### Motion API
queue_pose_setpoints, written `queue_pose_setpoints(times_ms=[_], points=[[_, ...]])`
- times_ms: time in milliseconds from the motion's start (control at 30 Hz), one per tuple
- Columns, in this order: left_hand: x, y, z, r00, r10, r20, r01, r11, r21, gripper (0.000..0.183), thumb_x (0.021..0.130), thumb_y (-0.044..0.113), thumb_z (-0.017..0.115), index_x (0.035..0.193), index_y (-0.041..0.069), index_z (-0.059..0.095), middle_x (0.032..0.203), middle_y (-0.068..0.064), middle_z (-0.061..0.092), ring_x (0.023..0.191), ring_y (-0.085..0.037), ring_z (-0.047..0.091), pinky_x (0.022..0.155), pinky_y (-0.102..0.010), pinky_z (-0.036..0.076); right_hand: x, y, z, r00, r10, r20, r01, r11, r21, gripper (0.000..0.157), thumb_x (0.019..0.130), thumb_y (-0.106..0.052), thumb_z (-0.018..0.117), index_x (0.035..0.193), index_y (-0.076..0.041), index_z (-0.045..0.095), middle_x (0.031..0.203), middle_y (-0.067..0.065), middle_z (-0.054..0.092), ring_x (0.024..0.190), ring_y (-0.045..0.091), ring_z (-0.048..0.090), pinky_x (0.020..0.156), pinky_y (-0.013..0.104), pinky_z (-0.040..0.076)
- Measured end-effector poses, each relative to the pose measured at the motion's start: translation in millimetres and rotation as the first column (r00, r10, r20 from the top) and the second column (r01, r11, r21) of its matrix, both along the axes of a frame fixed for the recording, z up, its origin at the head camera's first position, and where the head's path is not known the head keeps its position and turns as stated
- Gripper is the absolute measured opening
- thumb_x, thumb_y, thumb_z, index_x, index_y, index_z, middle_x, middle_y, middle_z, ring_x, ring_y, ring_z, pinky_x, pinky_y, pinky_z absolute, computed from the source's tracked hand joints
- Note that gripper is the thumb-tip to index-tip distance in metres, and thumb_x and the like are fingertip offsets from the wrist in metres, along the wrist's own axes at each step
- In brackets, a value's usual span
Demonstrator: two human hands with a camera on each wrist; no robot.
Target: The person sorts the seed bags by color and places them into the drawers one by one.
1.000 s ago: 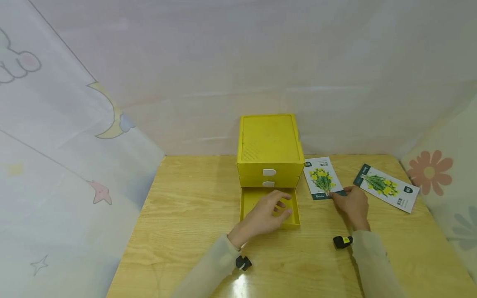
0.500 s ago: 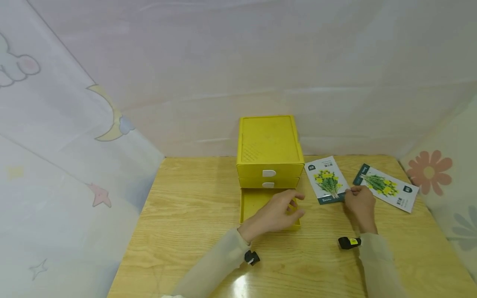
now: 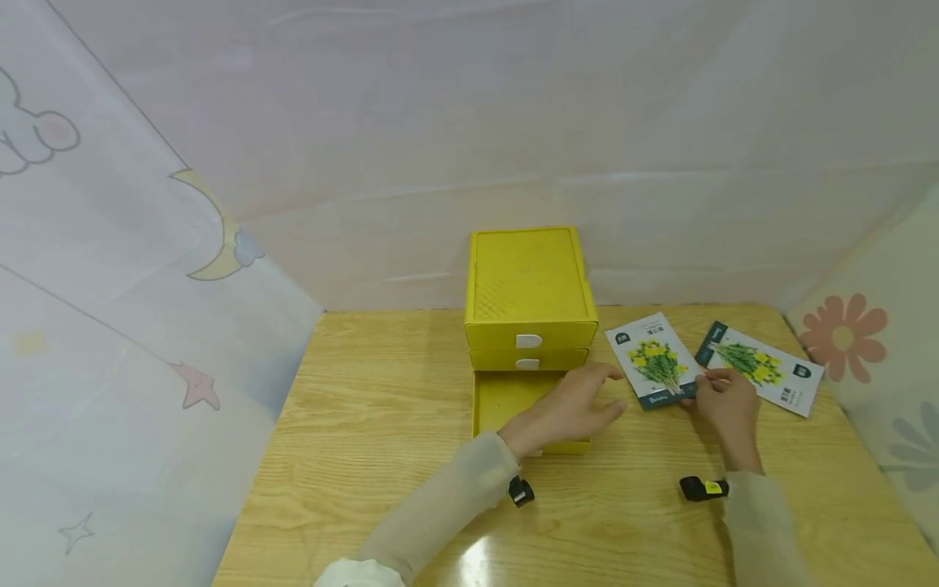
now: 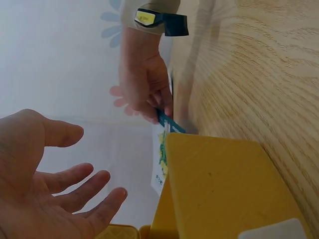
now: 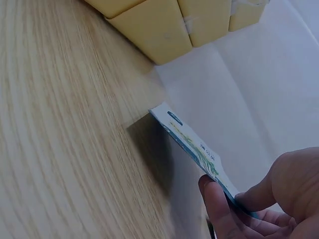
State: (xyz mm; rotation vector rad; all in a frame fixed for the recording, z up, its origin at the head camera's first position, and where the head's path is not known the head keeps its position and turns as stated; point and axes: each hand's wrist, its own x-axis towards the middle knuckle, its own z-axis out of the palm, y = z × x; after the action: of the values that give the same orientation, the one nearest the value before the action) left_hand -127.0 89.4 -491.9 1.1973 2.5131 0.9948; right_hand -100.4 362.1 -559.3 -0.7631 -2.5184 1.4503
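Observation:
My right hand (image 3: 726,408) pinches a seed packet (image 3: 655,359) by its dark green corner, thumb on top and fingers beneath. In the right wrist view the packet (image 5: 192,149) is raised off the wood and casts a shadow under it. Its front shows yellow flowers on green stems. My left hand (image 3: 568,408) reaches over the pulled-out bottom drawer (image 3: 506,403) of a yellow drawer box (image 3: 534,277), fingers spread and holding nothing. The left wrist view shows that hand (image 4: 55,184) beside the drawer's front (image 4: 224,184).
A second seed packet (image 3: 770,371) lies on the wooden table (image 3: 367,424) at the right, just past my right hand. The two upper drawers (image 3: 531,334) are closed. Printed cloth walls (image 3: 411,147) border the table at the back and both sides.
The pinched packet has come up off the table and shifted right with my right hand. My left hand has moved right across the open drawer, toward the packet.

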Motion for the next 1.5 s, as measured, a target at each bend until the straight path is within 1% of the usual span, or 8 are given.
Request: queue_pose_setpoints(times_ms=[167,300,533,633,833,1133,1267,1500], points=[[-6.3,11.5,-3.0,1.000,0.019,-0.017,-0.019,1.000,-0.016,0.049,0.100,0.039,0.052,0.141,0.015,0.046,0.144,0.006,0.042,0.131,-0.007,0.039,0.106,-0.025,0.036,7.2,3.6,3.2,1.000,0.000,-0.021,0.001,0.999,0.042,0.042,0.103,-0.027,0.045,0.132,0.003,0.048,0.126,0.032,0.056,0.067,0.021,0.071,0.057,0.023,0.051],[-11.3,17.4,-3.5,0.999,0.027,-0.021,-0.028,0.999,-0.025,0.051,0.100,0.040,0.052,0.142,0.013,0.045,0.144,0.004,0.042,0.131,-0.009,0.039,0.106,-0.024,0.036,13.8,7.0,4.6,0.999,0.011,-0.031,-0.011,1.000,0.010,0.044,0.103,-0.029,0.045,0.132,0.003,0.046,0.128,0.033,0.054,0.069,0.023,0.071,0.058,0.023,0.051],[-17.7,25.0,-3.4,0.999,0.038,-0.016,-0.039,0.998,-0.048,0.051,0.100,0.039,0.051,0.143,0.012,0.044,0.145,0.002,0.041,0.132,-0.009,0.040,0.106,-0.024,0.036,28.2,15.9,5.3,0.999,0.023,-0.050,-0.025,0.999,-0.043,0.042,0.103,-0.028,0.046,0.129,0.004,0.045,0.123,0.032,0.056,0.067,0.025,0.071,0.060,0.037,0.058],[-18.4,27.9,-3.2,0.999,0.036,-0.010,-0.036,0.998,-0.059,0.052,0.100,0.036,0.052,0.144,0.010,0.044,0.146,0.001,0.040,0.133,-0.010,0.038,0.106,-0.024,0.036,36.5,19.8,7.2,0.998,0.020,-0.062,-0.024,0.998,-0.066,0.040,0.102,-0.027,0.048,0.127,0.005,0.046,0.111,0.022,0.062,0.068,0.025,0.070,0.062,0.038,0.059],[-16.0,32.0,-3.5,0.999,0.044,-0.002,-0.044,0.995,-0.084,0.054,0.099,0.036,0.054,0.145,0.009,0.043,0.147,0.000,0.040,0.134,-0.010,0.037,0.106,-0.025,0.036,52.6,25.7,10.6,0.994,0.010,-0.111,-0.022,0.993,-0.112,0.030,0.100,-0.022,0.053,0.118,0.003,0.051,0.081,-0.014,0.062,0.065,0.022,0.070,0.061,0.037,0.059],[-14.8,34.7,-5.0,0.998,0.057,0.010,-0.056,0.996,-0.068,0.055,0.100,0.034,0.052,0.147,0.008,0.040,0.149,0.000,0.038,0.135,-0.010,0.035,0.107,-0.025,0.034,69.6,32.8,11.7,0.993,0.006,-0.122,-0.030,0.980,-0.195,0.030,0.098,-0.023,0.059,0.112,0.003,0.053,0.076,-0.012,0.066,0.062,0.016,0.067,0.056,0.029,0.057],[-14.3,34.5,-7.6,0.998,0.061,0.025,-0.059,0.997,-0.058,0.055,0.100,0.033,0.053,0.147,0.007,0.040,0.149,0.001,0.038,0.134,-0.010,0.036,0.107,-0.025,0.034,76.5,35.5,12.2,0.988,-0.005,-0.156,-0.040,0.958,-0.284,0.024,0.096,-0.019,0.062,0.107,0.001,0.056,0.077,-0.011,0.067,0.063,0.011,0.066,0.055,0.027,0.056],[-13.4,35.1,-11.5,0.996,0.065,0.058,-0.062,0.996,-0.056,0.053,0.100,0.035,0.052,0.146,0.010,0.042,0.147,0.003,0.040,0.134,-0.008,0.036,0.107,-0.025,0.035,88.0,43.4,16.4,0.977,0.022,-0.212,-0.115,0.891,-0.438,0.015,0.093,-0.018,0.067,0.102,-0.006,0.062,0.079,-0.005,0.070,0.064,0.012,0.066,0.055,0.027,0.056]])
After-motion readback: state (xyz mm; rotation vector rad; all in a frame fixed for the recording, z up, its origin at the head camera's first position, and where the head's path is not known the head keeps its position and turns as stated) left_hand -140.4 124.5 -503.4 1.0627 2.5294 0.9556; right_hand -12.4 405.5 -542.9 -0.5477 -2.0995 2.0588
